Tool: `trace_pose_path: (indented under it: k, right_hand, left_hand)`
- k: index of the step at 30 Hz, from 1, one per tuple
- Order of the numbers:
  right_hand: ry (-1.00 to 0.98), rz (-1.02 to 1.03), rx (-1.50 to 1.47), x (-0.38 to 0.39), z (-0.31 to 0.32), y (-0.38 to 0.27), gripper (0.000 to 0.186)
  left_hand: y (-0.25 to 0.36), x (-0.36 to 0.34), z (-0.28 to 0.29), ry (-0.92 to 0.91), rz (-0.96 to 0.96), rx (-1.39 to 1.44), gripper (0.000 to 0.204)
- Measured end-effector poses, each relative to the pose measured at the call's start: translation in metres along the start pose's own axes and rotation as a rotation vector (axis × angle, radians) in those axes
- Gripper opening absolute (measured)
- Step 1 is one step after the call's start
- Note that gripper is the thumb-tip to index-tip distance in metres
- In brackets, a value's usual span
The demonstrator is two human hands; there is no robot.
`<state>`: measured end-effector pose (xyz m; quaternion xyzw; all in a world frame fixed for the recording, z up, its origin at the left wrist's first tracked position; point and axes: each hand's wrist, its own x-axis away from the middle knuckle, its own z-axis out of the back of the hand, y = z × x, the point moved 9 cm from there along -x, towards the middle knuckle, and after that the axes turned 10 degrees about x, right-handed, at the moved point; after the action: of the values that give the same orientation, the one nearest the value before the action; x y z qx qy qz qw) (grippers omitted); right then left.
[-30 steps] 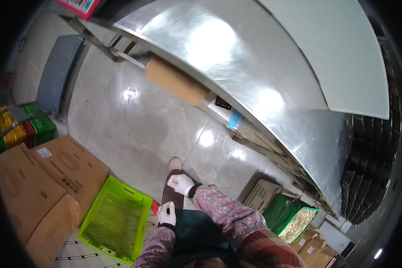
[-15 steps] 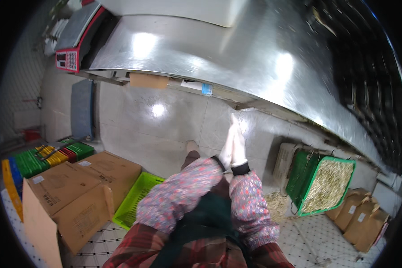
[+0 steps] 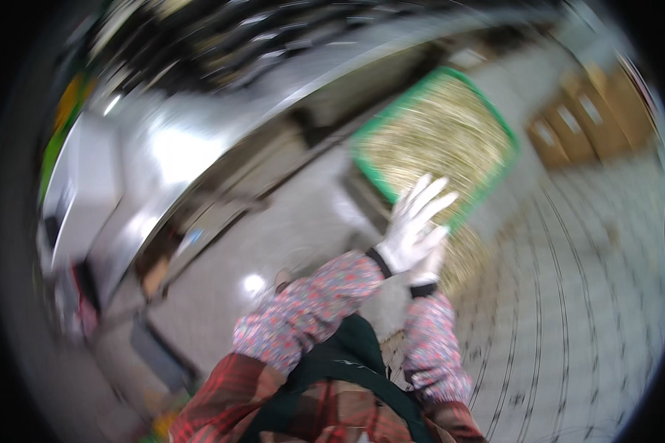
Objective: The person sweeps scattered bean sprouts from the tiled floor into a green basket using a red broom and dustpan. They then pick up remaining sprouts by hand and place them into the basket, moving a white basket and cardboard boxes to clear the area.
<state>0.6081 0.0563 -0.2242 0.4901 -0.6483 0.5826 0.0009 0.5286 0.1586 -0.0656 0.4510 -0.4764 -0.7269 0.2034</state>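
Note:
My left hand [image 3: 408, 229], in a white glove, reaches forward with its fingers stretched and apart. It holds nothing that I can see. My right hand [image 3: 428, 267], also white-gloved, lies close against it and is partly covered by it; its fingers are hidden and blurred. In front of both hands stands a green-rimmed crate [image 3: 488, 107], filled with thin pale-yellow strands [image 3: 436, 133] whose kind the blur hides. The left fingers overlap the crate's near edge in the picture; whether they touch it I cannot tell. More loose strands [image 3: 467, 260] lie beside the crate's near corner.
A shiny metal counter [image 3: 192, 122] runs along the left and far side, with stacked dark items [image 3: 273, 40] on it. Brown cardboard packages [image 3: 595, 118] stand at the far right. Patterned flooring [image 3: 561, 295] spreads to the right; a grey flat panel [image 3: 162, 353] is lower left.
The view has swung to the right, bringing the green-rimmed crate from the right side to straight ahead. My hands, pressed together before, now reach towards it with the left fingers spread.

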Motion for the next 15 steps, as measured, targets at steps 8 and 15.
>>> trace_pose_path:
  k: [8,15]
  right_hand:
    - [-0.344,-0.304,-0.162,0.044,0.112,0.023,0.074]
    - [0.608,-0.167,-0.286,0.042,0.398,0.02,0.081]
  left_hand:
    - [-0.186,0.095,-0.108,-0.323,0.199,-0.67,0.058]
    - [-0.133,0.056,-0.238,-0.287,0.557,0.398,0.046]
